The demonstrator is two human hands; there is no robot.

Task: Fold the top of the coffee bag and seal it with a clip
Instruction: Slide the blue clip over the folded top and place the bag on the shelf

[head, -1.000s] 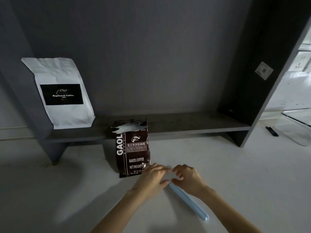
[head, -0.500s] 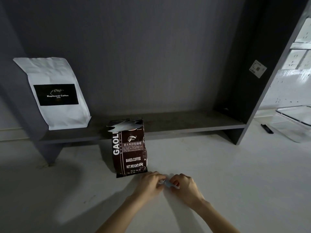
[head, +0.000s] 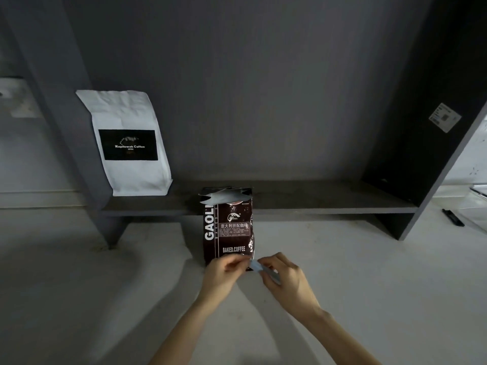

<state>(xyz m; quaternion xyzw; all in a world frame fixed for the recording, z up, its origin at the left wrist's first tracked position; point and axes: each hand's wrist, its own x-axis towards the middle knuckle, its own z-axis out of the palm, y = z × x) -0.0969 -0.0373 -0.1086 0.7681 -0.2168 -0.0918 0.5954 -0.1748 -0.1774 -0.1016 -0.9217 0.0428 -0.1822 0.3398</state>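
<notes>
2 bags are in my view: a white bag [head: 129, 143] on the shelf [head: 316, 198], and the dark coffee bag [head: 228, 227] upright on the table [head: 369, 285], top torn open. Its foil looks crinkly and light; I'd pinch the top corners. My left hand [head: 222, 272] and right hand [head: 286, 279] are both closed on the thin blue clip [head: 257, 266], just before the bag.
</notes>
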